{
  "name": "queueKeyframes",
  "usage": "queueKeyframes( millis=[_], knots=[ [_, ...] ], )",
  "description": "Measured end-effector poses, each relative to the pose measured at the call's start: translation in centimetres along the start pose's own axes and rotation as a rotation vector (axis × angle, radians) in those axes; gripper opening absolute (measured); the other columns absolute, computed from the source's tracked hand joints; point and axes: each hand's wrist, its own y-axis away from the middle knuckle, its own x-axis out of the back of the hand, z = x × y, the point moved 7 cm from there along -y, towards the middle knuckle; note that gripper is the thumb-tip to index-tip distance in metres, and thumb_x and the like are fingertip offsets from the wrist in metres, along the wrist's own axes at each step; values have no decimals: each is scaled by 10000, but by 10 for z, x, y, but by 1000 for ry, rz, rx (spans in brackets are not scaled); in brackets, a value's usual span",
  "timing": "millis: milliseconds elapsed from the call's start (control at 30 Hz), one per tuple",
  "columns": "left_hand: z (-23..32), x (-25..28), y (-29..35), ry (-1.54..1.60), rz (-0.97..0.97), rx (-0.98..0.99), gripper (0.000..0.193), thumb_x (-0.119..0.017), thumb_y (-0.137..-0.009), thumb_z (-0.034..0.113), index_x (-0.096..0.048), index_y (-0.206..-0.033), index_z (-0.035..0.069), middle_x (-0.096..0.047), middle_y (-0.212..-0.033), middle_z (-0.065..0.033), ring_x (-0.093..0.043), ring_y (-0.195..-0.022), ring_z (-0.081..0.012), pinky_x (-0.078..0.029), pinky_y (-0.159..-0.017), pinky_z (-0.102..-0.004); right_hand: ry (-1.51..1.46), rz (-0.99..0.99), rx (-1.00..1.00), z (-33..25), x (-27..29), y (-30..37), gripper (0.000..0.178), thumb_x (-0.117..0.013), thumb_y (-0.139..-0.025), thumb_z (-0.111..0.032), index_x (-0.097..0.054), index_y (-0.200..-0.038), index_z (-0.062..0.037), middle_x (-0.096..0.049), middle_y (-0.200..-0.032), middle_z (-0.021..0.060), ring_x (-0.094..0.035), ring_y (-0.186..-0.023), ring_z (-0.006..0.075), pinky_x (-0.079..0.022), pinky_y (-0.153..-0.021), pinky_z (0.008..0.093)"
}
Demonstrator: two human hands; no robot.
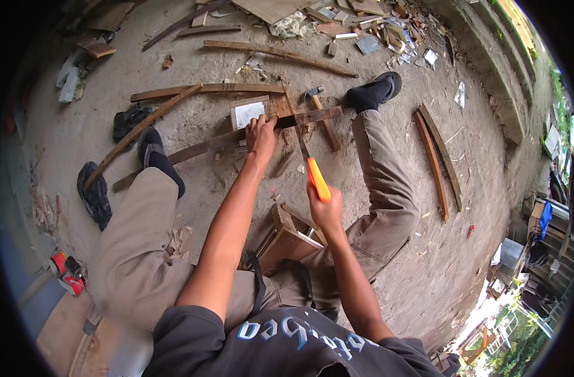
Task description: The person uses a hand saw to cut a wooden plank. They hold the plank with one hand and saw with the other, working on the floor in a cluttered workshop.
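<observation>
Plank: slants between the feet; I'd guess stiff, rough, lightish, best held beside the blade
Left hand: curled over plank
Right hand: wrapped round saw handle, blade across plank
Nearby: wooden block (support? can't tell)
Obstacles: hammer crossing plank, right foot near its end

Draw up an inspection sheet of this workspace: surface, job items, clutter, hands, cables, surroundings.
Surface: rough, dusty ground.
Job items: orange-handled saw, its blade crossing a dark board.
Clutter: hammer by the board; wood strips, black plastic bag and mixed scraps lying about.
Hands: left hand holding the board; right hand gripping the saw's handle.
Cables: nothing seen.
Surroundings: concrete steps at upper right.
</observation>
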Motion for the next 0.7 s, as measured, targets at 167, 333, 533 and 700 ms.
queueKeyframes(
  millis=[167, 333, 533, 700],
  knots=[
    [2, -3, -7, -39, -39, -3, 337, -720, -840, 239, -672, -1148, 112, -591, -1036, -99, -537, -1041, -307, -419, -897, -463, -67, -45, 22, -16, -21, -45, 362, -670, -897, -244, -566, -736, 63, -486, -551, 183, -413, -511, 147, -409, -514, 375],
    [-11, 4, 0, -22, -25, 24, 321, -723, -834, 215, -671, -1133, 108, -590, -1035, -94, -534, -1039, -295, -416, -889, -467, -35, -113, -119, -30, 36, 60, 284, -690, -887, -196, -610, -742, 35, -535, -551, 109, -453, -520, 112, -413, -519, 344],
    [-2, -1, -1, 2, 28, -14, 340, -726, -830, 205, -664, -1151, 111, -581, -1049, -100, -528, -1045, -295, -417, -885, -463, 5, 8, -62, -3, 16, 19, 304, -663, -898, -194, -592, -735, 52, -491, -529, 106, -420, -518, 103, -391, -500, 351],
    [-4, -9, -8, -53, -26, -4, 353, -727, -832, 220, -669, -1167, 127, -582, -1085, -97, -525, -1063, -296, -419, -897, -460, -31, -7, 2, -16, -14, -24, 337, -665, -904, -227, -582, -742, 57, -469, -535, 147, -398, -529, 126, -399, -510, 370]
  ],
)
